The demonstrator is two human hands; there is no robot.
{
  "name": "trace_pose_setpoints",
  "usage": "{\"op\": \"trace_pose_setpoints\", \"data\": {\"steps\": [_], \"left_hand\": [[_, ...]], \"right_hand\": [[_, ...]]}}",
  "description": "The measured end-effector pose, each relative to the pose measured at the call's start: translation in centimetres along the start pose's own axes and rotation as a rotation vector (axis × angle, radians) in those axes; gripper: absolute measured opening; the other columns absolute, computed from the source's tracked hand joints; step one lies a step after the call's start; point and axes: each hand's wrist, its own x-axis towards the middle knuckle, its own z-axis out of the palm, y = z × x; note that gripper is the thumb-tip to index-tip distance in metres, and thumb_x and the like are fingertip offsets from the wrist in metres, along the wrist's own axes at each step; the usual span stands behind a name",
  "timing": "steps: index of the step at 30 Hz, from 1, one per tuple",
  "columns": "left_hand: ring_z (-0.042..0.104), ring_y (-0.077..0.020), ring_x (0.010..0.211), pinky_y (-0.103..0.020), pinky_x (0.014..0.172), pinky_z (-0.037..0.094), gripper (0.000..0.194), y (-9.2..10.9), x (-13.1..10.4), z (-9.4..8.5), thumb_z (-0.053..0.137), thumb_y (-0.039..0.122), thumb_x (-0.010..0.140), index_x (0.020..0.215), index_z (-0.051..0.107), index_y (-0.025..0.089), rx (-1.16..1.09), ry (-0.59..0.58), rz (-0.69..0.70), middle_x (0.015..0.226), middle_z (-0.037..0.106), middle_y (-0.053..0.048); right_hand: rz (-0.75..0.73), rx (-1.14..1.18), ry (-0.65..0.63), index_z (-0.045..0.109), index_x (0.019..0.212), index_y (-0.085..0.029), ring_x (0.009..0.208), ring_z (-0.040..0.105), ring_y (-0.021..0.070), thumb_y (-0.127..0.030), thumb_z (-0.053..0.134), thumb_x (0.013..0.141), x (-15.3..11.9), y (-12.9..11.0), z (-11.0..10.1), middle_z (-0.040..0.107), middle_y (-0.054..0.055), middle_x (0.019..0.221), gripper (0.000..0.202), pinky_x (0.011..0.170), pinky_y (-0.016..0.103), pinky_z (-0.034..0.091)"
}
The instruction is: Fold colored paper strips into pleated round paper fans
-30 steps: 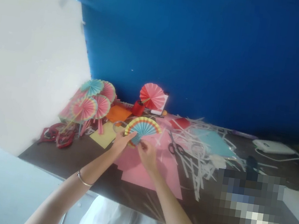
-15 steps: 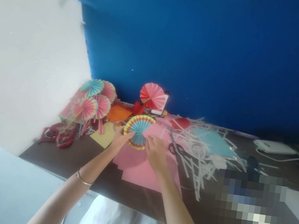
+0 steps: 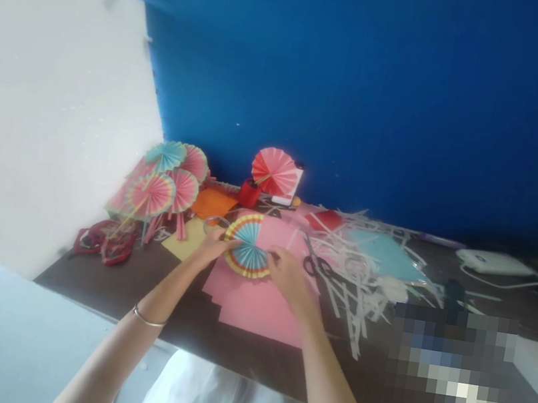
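Note:
A pleated paper fan (image 3: 247, 252), light blue with orange and yellow bands at its rim, is spread in a partial circle with a gap at the upper right. My left hand (image 3: 214, 246) pinches its left side, the thumb lying over the pleats. At the right edge of the fan, my right hand (image 3: 283, 271) has its fingers closed on the folds. Pink paper sheets (image 3: 257, 311) lie stacked beneath the fan and hands. Black scissors (image 3: 317, 266) rest just right of my right hand.
Finished fans (image 3: 151, 194) stand at the left beside a red looped item (image 3: 106, 241). A red-pink fan (image 3: 276, 171) stands at the back. White paper strips (image 3: 359, 302), a blue sheet (image 3: 387, 254) and a white device (image 3: 495, 263) lie to the right.
The fan has turned, and its gap now opens at the upper right. My right hand has moved slightly right and down along its edge.

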Motion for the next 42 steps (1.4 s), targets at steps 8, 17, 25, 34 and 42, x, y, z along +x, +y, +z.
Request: {"op": "trace_pose_setpoints", "data": {"steps": [8, 17, 25, 34, 42], "left_hand": [[0.061, -0.0218, 0.085, -0.033, 0.075, 0.049, 0.047, 0.2, -0.2, -0.3, 0.076, 0.034, 0.059, 0.098, 0.060, 0.014, 0.009, -0.135, 0.034, 0.090, 0.065, -0.009], [0.061, -0.0197, 0.085, -0.034, 0.080, 0.047, 0.050, 0.0, 0.2, -1.6, 0.073, 0.026, 0.061, 0.108, 0.058, 0.018, -0.102, -0.190, 0.018, 0.091, 0.064, -0.005], [0.060, -0.0192, 0.087, -0.032, 0.077, 0.049, 0.056, 0.1, 0.0, -1.1, 0.069, 0.027, 0.067, 0.119, 0.051, 0.020, -0.284, -0.167, 0.046, 0.102, 0.061, -0.007], [0.052, -0.0255, 0.108, -0.034, 0.086, 0.045, 0.058, 0.7, -0.1, -2.2, 0.072, 0.026, 0.064, 0.120, 0.054, 0.020, 0.025, -0.238, 0.112, 0.120, 0.055, -0.009], [0.057, -0.0241, 0.101, -0.032, 0.081, 0.046, 0.061, 1.3, -0.6, -2.3, 0.072, 0.022, 0.063, 0.121, 0.053, 0.022, -0.079, -0.451, 0.038, 0.111, 0.061, -0.009]], "right_hand": [[-0.229, -0.302, -0.147, 0.063, 0.096, -0.015, 0.111, 0.051, 0.0223, -0.006, 0.041, 0.082, 0.2, 0.8, -0.8, 0.061, 0.012, 0.113, 0.027, 0.095, 0.040, 0.037], [-0.436, -0.344, -0.154, 0.049, 0.121, -0.021, 0.129, 0.034, 0.0179, -0.003, 0.034, 0.081, -0.8, -0.8, -0.6, 0.045, 0.005, 0.135, 0.047, 0.107, 0.044, 0.028], [-0.391, -0.240, -0.194, 0.053, 0.119, -0.022, 0.122, 0.042, 0.0199, -0.009, 0.036, 0.085, -0.8, -2.0, -1.1, 0.051, 0.006, 0.129, 0.040, 0.103, 0.043, 0.034], [-0.198, -0.082, -0.246, 0.056, 0.112, -0.030, 0.118, 0.043, 0.0185, -0.022, 0.030, 0.091, -0.7, -3.3, -1.9, 0.050, 0.001, 0.128, 0.034, 0.099, 0.040, 0.037], [-0.376, -0.267, -0.175, 0.058, 0.101, -0.023, 0.110, 0.049, 0.0229, -0.010, 0.039, 0.085, -0.8, -2.5, -1.4, 0.057, 0.006, 0.118, 0.029, 0.093, 0.043, 0.040]]}}
